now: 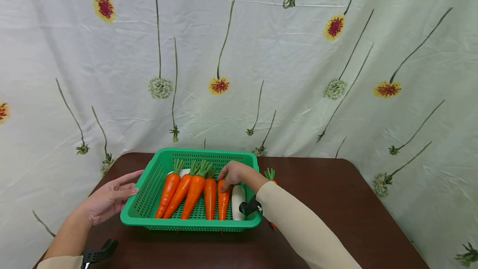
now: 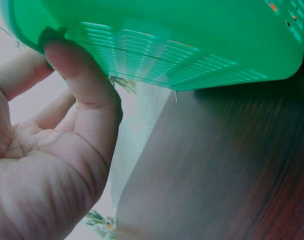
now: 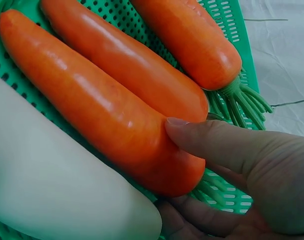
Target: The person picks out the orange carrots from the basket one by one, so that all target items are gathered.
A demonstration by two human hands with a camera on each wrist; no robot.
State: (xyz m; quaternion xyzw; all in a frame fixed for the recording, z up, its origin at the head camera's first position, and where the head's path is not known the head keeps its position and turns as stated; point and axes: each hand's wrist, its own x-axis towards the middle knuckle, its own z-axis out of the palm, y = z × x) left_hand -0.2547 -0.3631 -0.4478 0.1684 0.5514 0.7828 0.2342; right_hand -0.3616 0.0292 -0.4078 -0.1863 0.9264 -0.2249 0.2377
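A green plastic basket (image 1: 186, 222) stands on the dark table, holding several orange carrots (image 1: 193, 192) with green tops. At its left side, my left hand (image 1: 109, 200) pinches the rim between thumb and fingers; the left wrist view has the thumb (image 2: 74, 65) against the green wall. Inside the basket, my right hand (image 1: 236, 174) grips the top end of the rightmost carrot (image 3: 106, 120), thumb over it and fingers underneath. Right beside this carrot lies a white radish (image 1: 238, 202). Some white thing (image 1: 184, 172) shows partly behind the left carrots.
Right of the basket, another carrot (image 1: 269, 173) lies on the brown table (image 1: 328, 194), mostly hidden by my right forearm. A white cloth (image 1: 284, 53) printed with flowers hangs behind the table.
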